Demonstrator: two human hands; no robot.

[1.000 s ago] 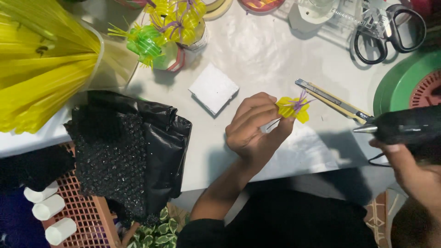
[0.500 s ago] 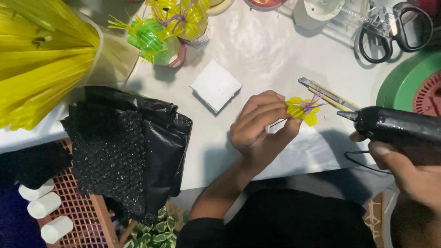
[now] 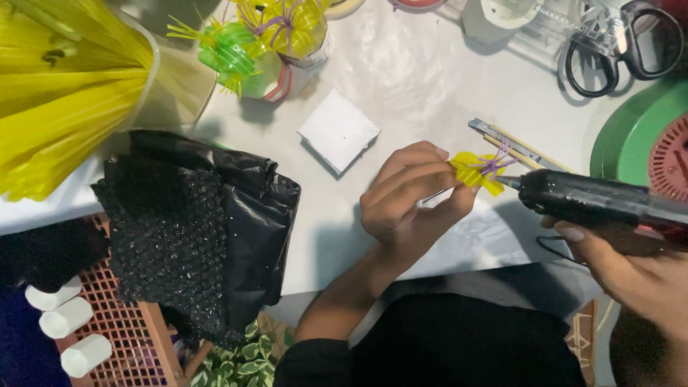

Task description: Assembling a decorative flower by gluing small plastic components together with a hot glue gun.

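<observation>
Now left hand (image 3: 401, 201) pinches one yellow flower (image 3: 476, 172); right hand (image 3: 631, 269) grips one glue gun (image 3: 595, 201), nozzle touching flower.

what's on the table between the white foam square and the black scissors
In the head view, the utility knife lies on the white table between the white foam square and the black scissors; the stretch is otherwise bare.

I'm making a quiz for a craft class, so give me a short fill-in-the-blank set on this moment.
1. The left hand pinches a small ___ flower tied with purple thread.
2. The right hand holds a black ___ gun, its nozzle at the flower.
3. The black-handled ___ lie at the table's far right.

Missing words: yellow; glue; scissors
</observation>
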